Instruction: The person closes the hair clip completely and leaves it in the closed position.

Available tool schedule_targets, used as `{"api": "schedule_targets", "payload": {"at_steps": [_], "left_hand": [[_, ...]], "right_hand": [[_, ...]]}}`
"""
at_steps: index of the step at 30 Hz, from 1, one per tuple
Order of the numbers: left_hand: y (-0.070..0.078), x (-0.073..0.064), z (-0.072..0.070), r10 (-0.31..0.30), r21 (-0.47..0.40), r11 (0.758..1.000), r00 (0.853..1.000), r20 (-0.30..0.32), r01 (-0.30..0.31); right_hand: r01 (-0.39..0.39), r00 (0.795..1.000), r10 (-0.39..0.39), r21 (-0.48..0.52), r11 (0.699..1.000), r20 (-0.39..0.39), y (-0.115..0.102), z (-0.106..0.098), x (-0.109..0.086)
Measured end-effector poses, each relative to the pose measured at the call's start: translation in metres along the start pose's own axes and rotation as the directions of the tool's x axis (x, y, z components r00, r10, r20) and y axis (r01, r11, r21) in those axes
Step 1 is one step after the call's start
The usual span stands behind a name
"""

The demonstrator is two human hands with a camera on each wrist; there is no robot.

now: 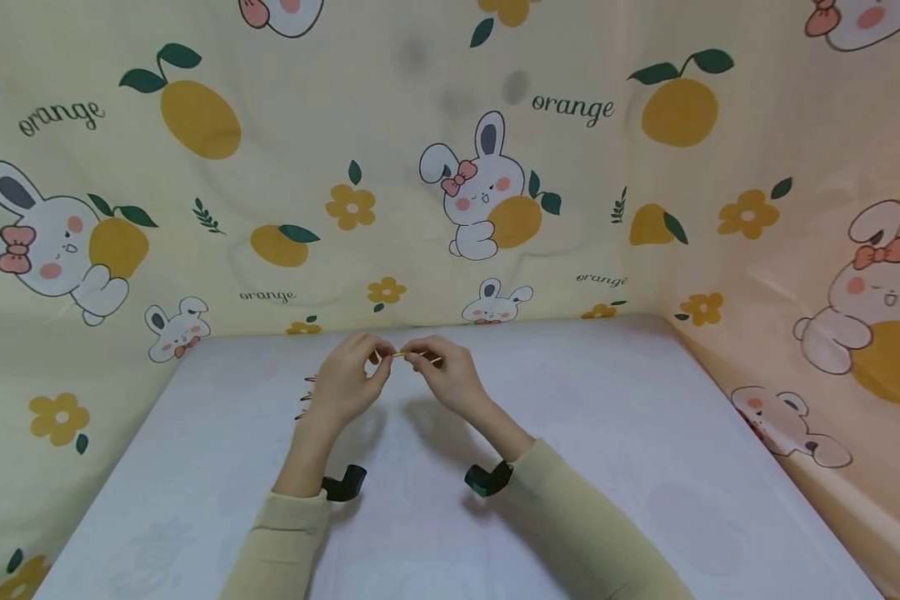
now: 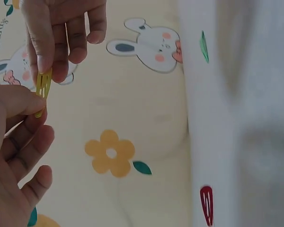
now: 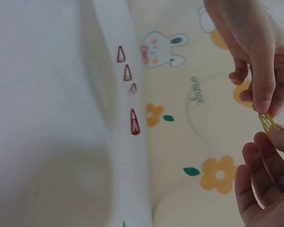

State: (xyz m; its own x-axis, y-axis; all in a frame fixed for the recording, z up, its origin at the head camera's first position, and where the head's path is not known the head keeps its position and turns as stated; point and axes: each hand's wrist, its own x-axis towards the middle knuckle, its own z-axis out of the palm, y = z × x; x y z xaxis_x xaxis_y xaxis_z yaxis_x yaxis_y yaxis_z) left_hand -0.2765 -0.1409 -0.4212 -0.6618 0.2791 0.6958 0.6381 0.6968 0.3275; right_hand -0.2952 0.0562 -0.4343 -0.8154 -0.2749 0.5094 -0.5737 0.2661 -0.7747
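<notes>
Yellow clip point(image 2: 43, 85), held above table point(image 1: 607, 433).
Pinched at opposite ends by left hand point(image 1: 351, 377) and right hand point(image 1: 450, 375), both grips clamped on it, presumably for steadiness; red clips point(image 3: 135, 124) laid singly, leftward.

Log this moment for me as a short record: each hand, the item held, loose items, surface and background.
Left hand: pinches one end of the yellow hair clip
Right hand: pinches the other end
Held item: slim, slotted, raised above the table
Loose items: four reddish clips in the right wrist view, in a rough row
Surface: white table
Background: cream cloth printed with rabbits, oranges and flowers
</notes>
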Motion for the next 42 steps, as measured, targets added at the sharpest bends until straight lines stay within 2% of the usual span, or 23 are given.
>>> {"api": "schedule_targets", "payload": {"at_steps": [6, 12, 18, 27, 34, 42], "left_hand": [[0.011, 0.007, 0.008, 0.056, -0.025, 0.998, 0.996, -0.065, -0.058], [0.023, 0.014, 0.016, 0.090, -0.038, 0.995, 0.992, -0.088, -0.094], [0.030, 0.017, 0.025, 0.115, -0.046, 0.992, 0.991, -0.063, -0.118], [0.035, 0.013, 0.035, 0.152, -0.058, 0.987, 0.988, -0.018, -0.153], [0.034, 0.010, 0.038, 0.163, -0.050, 0.986, 0.986, 0.034, -0.161], [0.033, 0.008, 0.042, 0.182, -0.054, 0.982, 0.982, 0.057, -0.179]], "right_hand": [[-0.007, 0.999, 0.008, 0.025, 1.000, -0.035, -0.003, -0.016, -0.007], [-0.044, 0.997, 0.046, 0.035, 0.998, -0.061, -0.003, -0.032, -0.017], [-0.040, 0.996, 0.043, 0.039, 0.998, -0.081, 0.003, -0.044, -0.025], [-0.004, 0.997, 0.006, 0.022, 1.000, -0.076, 0.015, -0.054, -0.037], [-0.057, 0.997, 0.059, 0.052, 0.997, -0.051, 0.020, -0.056, -0.042], [-0.106, 0.993, 0.108, 0.043, 0.993, -0.039, 0.021, -0.056, -0.045]]}}
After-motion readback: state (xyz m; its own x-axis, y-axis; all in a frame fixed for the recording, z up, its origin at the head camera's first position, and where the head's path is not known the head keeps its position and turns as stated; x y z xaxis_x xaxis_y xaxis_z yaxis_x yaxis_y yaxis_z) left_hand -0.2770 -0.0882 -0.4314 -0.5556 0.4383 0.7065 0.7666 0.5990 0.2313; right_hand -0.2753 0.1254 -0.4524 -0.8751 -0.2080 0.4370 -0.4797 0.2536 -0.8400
